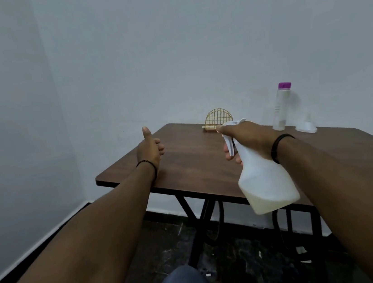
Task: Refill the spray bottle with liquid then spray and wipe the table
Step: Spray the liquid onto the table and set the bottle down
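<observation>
the brown table (184, 165) looks still dry and unwiped, while the white spray bottle (266, 180), seemingly refilled, is gripped above its near edge by the right hand (246, 138), and the left hand (150, 149) is curled empty, thumb up.

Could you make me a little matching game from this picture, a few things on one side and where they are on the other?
Things:
1. white spray bottle
2. clear bottle with purple cap
3. gold wire holder
4. white funnel

Places:
A. far edge of the table, middle
B. lying on the table just right of the clear bottle
C. gripped in the right hand
D. standing upright at the back right

Pairs: 1-C, 2-D, 3-A, 4-B
</observation>
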